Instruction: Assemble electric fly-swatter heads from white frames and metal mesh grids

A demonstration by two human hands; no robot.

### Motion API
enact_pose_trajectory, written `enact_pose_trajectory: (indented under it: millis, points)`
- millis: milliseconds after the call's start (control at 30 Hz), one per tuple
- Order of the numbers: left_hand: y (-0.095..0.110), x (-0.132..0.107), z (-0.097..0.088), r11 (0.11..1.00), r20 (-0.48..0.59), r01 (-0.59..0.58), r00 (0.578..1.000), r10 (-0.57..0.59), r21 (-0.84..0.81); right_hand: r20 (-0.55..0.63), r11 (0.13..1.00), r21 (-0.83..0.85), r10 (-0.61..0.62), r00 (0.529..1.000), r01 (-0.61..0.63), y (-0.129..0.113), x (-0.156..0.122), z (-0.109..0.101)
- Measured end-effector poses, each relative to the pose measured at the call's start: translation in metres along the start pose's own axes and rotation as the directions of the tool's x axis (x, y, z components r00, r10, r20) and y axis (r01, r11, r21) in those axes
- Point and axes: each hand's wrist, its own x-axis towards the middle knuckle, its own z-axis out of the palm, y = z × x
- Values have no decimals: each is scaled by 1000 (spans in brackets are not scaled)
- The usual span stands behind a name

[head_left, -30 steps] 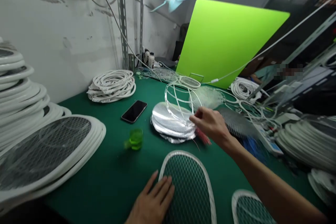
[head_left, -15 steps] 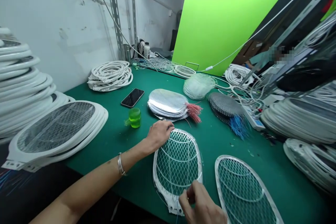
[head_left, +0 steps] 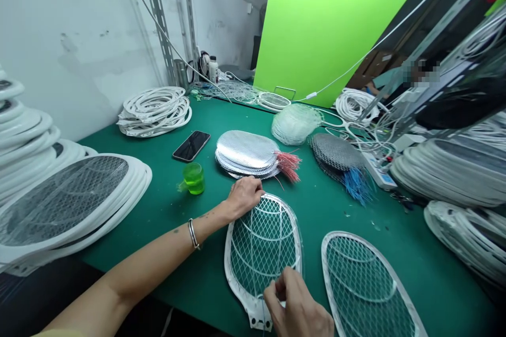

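Observation:
A white electric mosquito racket frame [head_left: 227, 268] with a wire mesh lies on the green table before me. My left hand [head_left: 245, 196] is closed at its top rim, with thumb and fingertips at the edge. Over the racket's lower right part, my right hand [head_left: 294, 305] is in a pinch. A thin blue wire [head_left: 263, 321] runs down from its fingertips past the handle end; the exact grip is partly hidden. To the right lies a second white racket frame [head_left: 327, 274] with mesh, apart from both hands.
Beyond my left hand are stacked silver mesh sheets [head_left: 247, 147] with red wires, and dark mesh sheets [head_left: 336, 152] with blue wires. A green cup [head_left: 193, 179] and a phone [head_left: 192, 146] stand left of them. Racket stacks [head_left: 134, 195] flank the table [head_left: 158, 242].
The view has tilted and shifted slightly, so most things on the table appear farther left. My left hand stays at the racket's top rim. My right hand remains pinched near the lower mesh.

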Motion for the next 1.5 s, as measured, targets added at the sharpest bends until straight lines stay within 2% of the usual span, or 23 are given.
enact_pose_trajectory:
  millis: [500,600,667,767,833,867,967,1067,1167,1300,1500]
  points:
    - [6,-4,5,990,-11,43,999,-42,134,49,999,35,8,999,-10,-5,-5,16]
    - [7,-3,4,986,4,34,999,-35,161,112,994,105,21,993,-33,-4,-11,17]
    - [8,-1,3,985,21,13,1000,-17,172,169,971,229,37,985,-76,2,-10,10]
    - [8,0,2,984,46,-17,999,9,179,301,857,477,51,952,-197,20,18,-11]
    - [7,0,2,983,55,-20,998,10,183,412,763,582,21,911,-281,32,59,-21]
    - [7,-1,2,982,56,-17,998,7,186,417,747,592,36,908,-302,36,83,-22]
    - [7,-1,4,981,52,-13,999,3,193,465,779,512,103,879,-362,40,153,-7]
    - [5,0,5,981,55,-32,998,22,189,510,800,450,136,849,-398,34,193,19]
    - [3,3,6,983,66,-54,997,43,178,558,807,419,132,819,-415,32,201,36]
    - [1,4,7,983,86,-74,995,60,170,605,810,410,102,789,-419,36,196,41]
    - [2,3,10,974,80,-138,989,125,182,574,825,414,93,814,-386,35,202,41]
